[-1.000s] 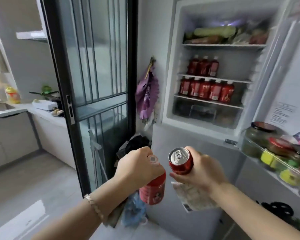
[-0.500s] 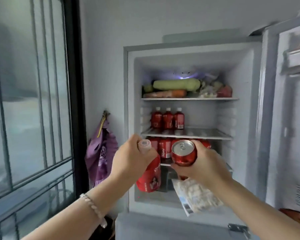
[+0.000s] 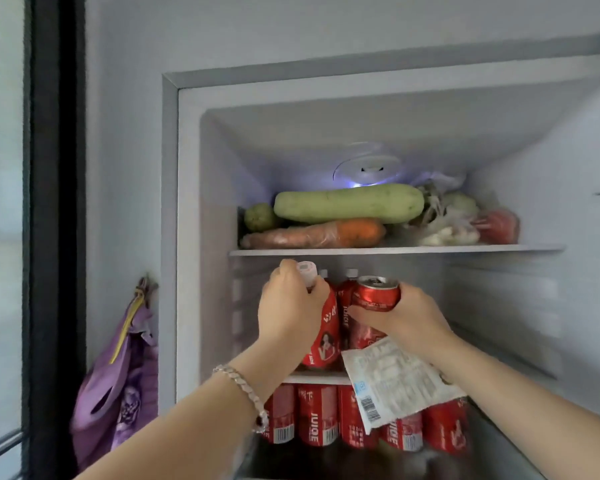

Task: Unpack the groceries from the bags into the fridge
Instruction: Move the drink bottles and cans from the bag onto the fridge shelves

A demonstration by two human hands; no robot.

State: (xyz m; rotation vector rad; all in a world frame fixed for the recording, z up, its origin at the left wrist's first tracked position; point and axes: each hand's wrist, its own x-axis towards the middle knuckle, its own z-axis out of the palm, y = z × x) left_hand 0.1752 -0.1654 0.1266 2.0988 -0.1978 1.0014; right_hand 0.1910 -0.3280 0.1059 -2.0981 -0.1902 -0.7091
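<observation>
Loading drinks onto the middle shelf (image 3: 312, 378) of the fridge (image 3: 499, 161) is the step in hand, as I judge it. The left hand (image 3: 291, 313) is clenched round the neck and shoulder of a red bottle (image 3: 324, 336), whose pale cap shows above the knuckles. The bottle is near upright, tilted a little, with its base low over the shelf's front edge. Whether the base touches the shelf I cannot tell. The right hand (image 3: 406, 317) grasps a red can (image 3: 374, 294) from the side, top up, level with the left grip and just beside it. Under that same grip a white packet (image 3: 395, 379) hangs down, apparently pinched by the lower fingers, though the pinch itself is hidden.

Just behind both grips stand the stored bottles (image 3: 345, 299). To the right of the can no item shows on the shelf. Below the grips, a lower row (image 3: 317, 414) of red bottles fills the next shelf down. Above them, the top shelf (image 3: 395, 251) carries a gourd (image 3: 347, 202), a carrot (image 3: 326, 233) and bagged vegetables.

The next move calls, I think, for setting the bottle down upright beside those behind it, then letting go without knocking them. The can wants a flat spot to the right. The packet is the risk: loosening the right grip for the can may drop it, so it probably needs placing first.
</observation>
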